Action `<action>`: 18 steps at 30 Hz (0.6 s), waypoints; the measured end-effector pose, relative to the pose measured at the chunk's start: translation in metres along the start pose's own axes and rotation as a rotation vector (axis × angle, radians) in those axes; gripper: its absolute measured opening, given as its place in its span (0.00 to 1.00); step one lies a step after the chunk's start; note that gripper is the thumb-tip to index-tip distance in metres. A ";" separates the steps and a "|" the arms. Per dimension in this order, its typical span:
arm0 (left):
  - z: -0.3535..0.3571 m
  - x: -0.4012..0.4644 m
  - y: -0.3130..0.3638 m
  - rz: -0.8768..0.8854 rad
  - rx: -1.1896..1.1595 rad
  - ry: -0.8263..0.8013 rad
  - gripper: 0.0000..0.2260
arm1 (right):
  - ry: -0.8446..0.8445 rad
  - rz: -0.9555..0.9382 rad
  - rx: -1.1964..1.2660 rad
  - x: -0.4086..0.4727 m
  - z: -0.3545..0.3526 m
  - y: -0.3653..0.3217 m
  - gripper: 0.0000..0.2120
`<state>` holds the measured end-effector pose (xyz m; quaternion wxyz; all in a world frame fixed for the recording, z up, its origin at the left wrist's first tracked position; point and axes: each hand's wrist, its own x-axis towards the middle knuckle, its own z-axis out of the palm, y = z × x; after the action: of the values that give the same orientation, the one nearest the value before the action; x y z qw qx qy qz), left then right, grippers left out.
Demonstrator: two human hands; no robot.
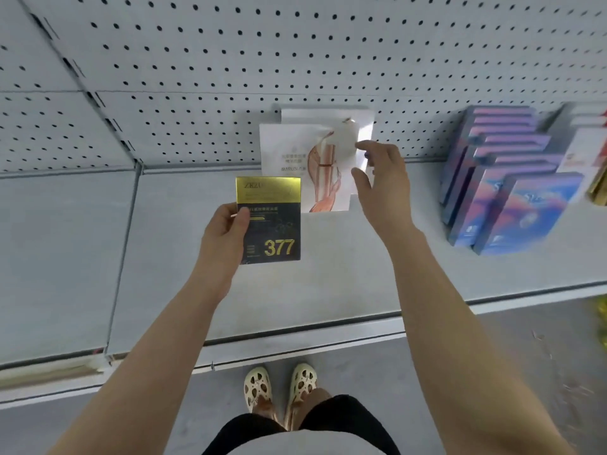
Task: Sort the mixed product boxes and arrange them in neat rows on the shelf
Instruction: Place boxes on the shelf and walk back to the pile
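One black box (269, 221) with a gold top band and "377" in gold is sitting in the left hand (223, 233). Two white boxes (307, 165) are standing one behind the other against the pegboard (262, 60), the front one showing a red-gold figure. At the right, about six blue boxes (505, 192) are leaning in a staggered row on the shelf (328, 274); the exact count is blurred. More boxes at the far right edge are too blurred to count.

The black box is standing upright, long axis vertical, printed face toward the camera, gold band uppermost. The left grip is pinching its left edge, thumb on the front face, so the box is extending right of the hand and hovering above the shelf, overlapping the front white box's lower left corner.

The right hand (381, 182) is spreading its fingers, holding nothing, just beside the white boxes' right edge.
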<state>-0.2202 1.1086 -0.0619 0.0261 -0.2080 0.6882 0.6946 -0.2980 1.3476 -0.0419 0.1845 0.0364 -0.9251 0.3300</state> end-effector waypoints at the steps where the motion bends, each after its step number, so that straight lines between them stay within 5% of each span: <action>1: 0.006 -0.002 -0.002 0.002 0.006 -0.016 0.06 | -0.020 0.033 0.047 -0.012 -0.006 0.000 0.17; 5: 0.041 -0.019 -0.010 0.004 0.041 -0.085 0.07 | -0.171 0.279 0.240 -0.058 -0.035 0.012 0.12; 10: 0.112 -0.055 -0.014 0.023 0.138 -0.217 0.07 | -0.133 0.460 0.522 -0.093 -0.086 0.050 0.10; 18: 0.290 -0.135 -0.032 0.089 0.187 -0.365 0.07 | -0.234 0.389 0.501 -0.115 -0.221 0.171 0.14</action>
<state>-0.1597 1.4244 -0.0580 0.1386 -0.0448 0.7420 0.6544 -0.1529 1.6120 -0.0282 -0.0038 -0.0590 -0.8196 0.5698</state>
